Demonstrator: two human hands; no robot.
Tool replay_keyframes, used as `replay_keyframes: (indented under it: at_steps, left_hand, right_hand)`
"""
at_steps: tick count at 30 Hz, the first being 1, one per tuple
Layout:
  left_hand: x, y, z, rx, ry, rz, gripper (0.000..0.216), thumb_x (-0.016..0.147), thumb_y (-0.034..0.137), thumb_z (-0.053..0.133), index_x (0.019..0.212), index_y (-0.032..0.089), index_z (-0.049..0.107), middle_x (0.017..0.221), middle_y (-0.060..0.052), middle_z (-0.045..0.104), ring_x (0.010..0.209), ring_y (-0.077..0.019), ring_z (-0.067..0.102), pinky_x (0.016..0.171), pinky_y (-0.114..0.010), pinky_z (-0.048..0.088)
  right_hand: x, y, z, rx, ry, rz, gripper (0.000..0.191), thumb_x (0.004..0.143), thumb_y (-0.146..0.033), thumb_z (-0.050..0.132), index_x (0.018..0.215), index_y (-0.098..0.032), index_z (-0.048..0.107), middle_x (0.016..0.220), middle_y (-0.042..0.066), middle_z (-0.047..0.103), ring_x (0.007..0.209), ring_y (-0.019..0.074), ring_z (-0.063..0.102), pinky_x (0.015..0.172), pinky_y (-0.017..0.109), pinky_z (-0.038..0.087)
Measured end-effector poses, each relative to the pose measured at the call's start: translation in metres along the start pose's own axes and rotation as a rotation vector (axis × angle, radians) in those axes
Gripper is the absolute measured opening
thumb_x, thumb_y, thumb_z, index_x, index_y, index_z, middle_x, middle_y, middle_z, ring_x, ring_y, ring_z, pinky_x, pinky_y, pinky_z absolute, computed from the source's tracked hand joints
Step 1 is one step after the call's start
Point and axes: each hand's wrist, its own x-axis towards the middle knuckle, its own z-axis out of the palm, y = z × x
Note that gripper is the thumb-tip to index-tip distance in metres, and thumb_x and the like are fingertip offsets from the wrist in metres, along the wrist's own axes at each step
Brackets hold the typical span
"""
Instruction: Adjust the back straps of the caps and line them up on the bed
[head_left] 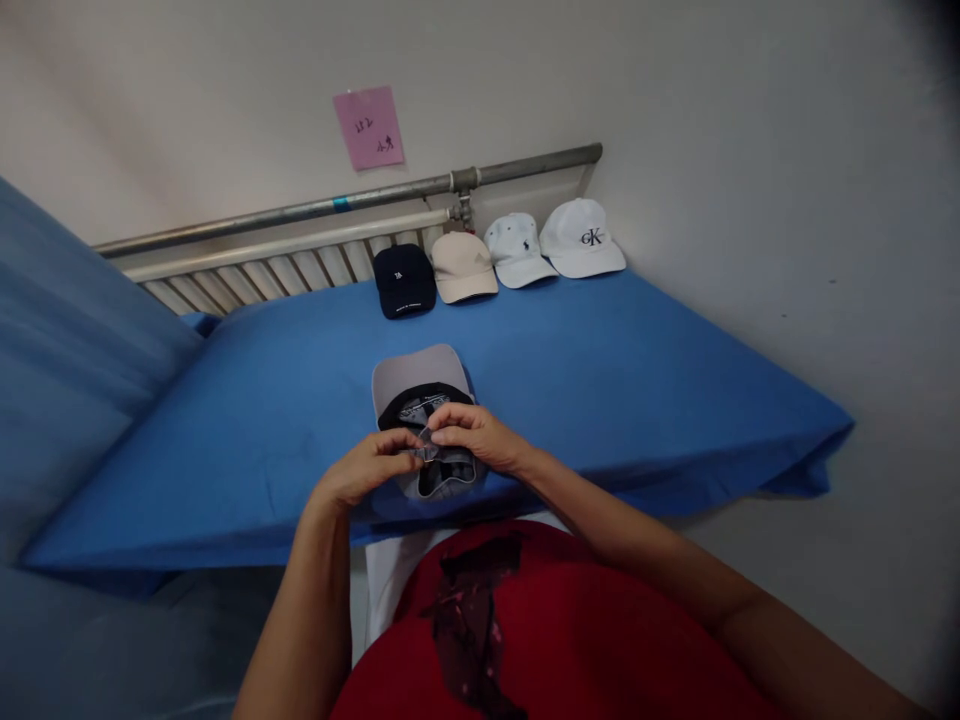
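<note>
A grey cap (418,375) lies upside down on the blue sheet (600,370), its brim pointing away from me and its dark lining showing. My left hand (369,468) and my right hand (474,433) meet over the cap's back opening. Both pinch the cap's rear strap (427,450) between thumb and fingers. Four more caps stand in a row at the far edge against the wall: a black cap (404,280), a beige cap (463,266), a white cap with a small logo (516,249) and a white cap with letters (580,238).
A ribbed radiator (262,270) and a metal pipe (360,198) run along the wall behind the caps. A pink note (368,127) is stuck on the wall. A blue cloth panel (60,350) rises at the left. My red shirt (562,640) fills the bottom.
</note>
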Motion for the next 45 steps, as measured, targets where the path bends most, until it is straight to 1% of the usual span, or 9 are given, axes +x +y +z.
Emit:
replay_keyframes:
  at_steps: [5, 9, 13, 17, 23, 29, 35, 39, 45]
  left_hand:
    - [-0.001, 0.001, 0.003, -0.042, 0.085, 0.004, 0.01, 0.06, 0.021, 0.072, 0.07, 0.018, 0.069, 0.067, 0.002, 0.06, 0.065, -0.0125, 0.05, 0.064, -0.024, 0.038]
    - [-0.003, -0.004, 0.005, -0.071, 0.126, 0.019, 0.013, 0.062, 0.025, 0.073, 0.072, 0.018, 0.069, 0.067, 0.002, 0.06, 0.064, -0.0118, 0.05, 0.063, -0.024, 0.038]
    - [-0.003, -0.009, 0.006, -0.095, 0.154, 0.039, 0.013, 0.065, 0.028, 0.074, 0.072, 0.018, 0.068, 0.068, 0.003, 0.06, 0.063, -0.0112, 0.05, 0.063, -0.023, 0.038]
    - [-0.002, -0.012, 0.007, -0.102, 0.154, 0.056, 0.014, 0.065, 0.027, 0.075, 0.075, 0.019, 0.069, 0.069, 0.003, 0.061, 0.064, -0.011, 0.051, 0.064, -0.023, 0.039]
    - [-0.004, -0.014, 0.007, -0.087, 0.122, 0.059, 0.016, 0.069, 0.031, 0.075, 0.078, 0.019, 0.069, 0.074, 0.003, 0.063, 0.068, -0.0109, 0.053, 0.067, -0.022, 0.04]
    - [-0.003, -0.014, 0.008, -0.066, 0.101, 0.064, 0.018, 0.071, 0.035, 0.075, 0.079, 0.019, 0.069, 0.075, 0.003, 0.063, 0.071, -0.0106, 0.053, 0.069, -0.022, 0.04]
    - [-0.001, -0.011, 0.01, -0.036, 0.117, 0.078, 0.015, 0.07, 0.031, 0.074, 0.076, 0.019, 0.069, 0.073, 0.003, 0.062, 0.07, -0.0108, 0.052, 0.069, -0.022, 0.039]
    - [0.001, -0.007, 0.011, -0.009, 0.12, 0.078, 0.014, 0.069, 0.03, 0.073, 0.074, 0.018, 0.069, 0.071, 0.003, 0.06, 0.068, -0.0108, 0.051, 0.068, -0.023, 0.038]
    - [0.001, -0.004, 0.011, 0.005, 0.118, 0.072, 0.012, 0.068, 0.029, 0.073, 0.075, 0.018, 0.069, 0.071, 0.003, 0.061, 0.069, -0.0112, 0.051, 0.07, -0.024, 0.038]
  right_hand:
    - [-0.001, -0.001, 0.0, -0.007, 0.015, -0.013, 0.01, 0.07, -0.026, 0.068, 0.075, -0.019, 0.064, 0.068, -0.005, 0.057, 0.064, 0.0091, 0.052, 0.067, 0.024, 0.043]
    - [-0.002, 0.0, 0.002, -0.011, 0.044, -0.031, 0.012, 0.067, -0.024, 0.07, 0.076, -0.019, 0.064, 0.066, -0.005, 0.057, 0.062, 0.0085, 0.05, 0.065, 0.023, 0.041]
    - [-0.003, 0.001, 0.002, -0.043, 0.092, -0.045, 0.008, 0.067, -0.022, 0.067, 0.073, -0.019, 0.063, 0.063, -0.005, 0.055, 0.059, 0.0087, 0.048, 0.062, 0.023, 0.039]
    - [-0.003, -0.001, 0.002, -0.071, 0.08, -0.049, 0.007, 0.065, -0.02, 0.065, 0.072, -0.019, 0.062, 0.059, -0.006, 0.053, 0.056, 0.0081, 0.046, 0.059, 0.023, 0.037]
    - [-0.003, 0.0, 0.002, -0.139, 0.063, -0.071, 0.008, 0.067, -0.023, 0.065, 0.071, -0.017, 0.063, 0.063, -0.005, 0.054, 0.059, 0.0083, 0.046, 0.06, 0.023, 0.036]
    - [-0.001, 0.005, 0.002, -0.204, 0.056, -0.109, 0.009, 0.065, -0.023, 0.063, 0.071, -0.017, 0.059, 0.062, -0.005, 0.052, 0.058, 0.0081, 0.045, 0.057, 0.022, 0.036]
    - [-0.005, 0.005, 0.005, -0.291, 0.081, -0.17, 0.002, 0.064, -0.017, 0.058, 0.066, -0.017, 0.057, 0.06, -0.005, 0.051, 0.056, 0.008, 0.043, 0.054, 0.021, 0.033]
    - [-0.006, 0.004, 0.007, -0.352, 0.119, -0.213, 0.004, 0.063, -0.013, 0.055, 0.063, -0.017, 0.056, 0.059, -0.005, 0.05, 0.054, 0.0074, 0.04, 0.052, 0.021, 0.031]
    - [-0.005, 0.004, 0.007, -0.372, 0.115, -0.226, 0.003, 0.064, -0.014, 0.056, 0.065, -0.017, 0.057, 0.06, -0.004, 0.053, 0.053, 0.0073, 0.042, 0.051, 0.02, 0.032]
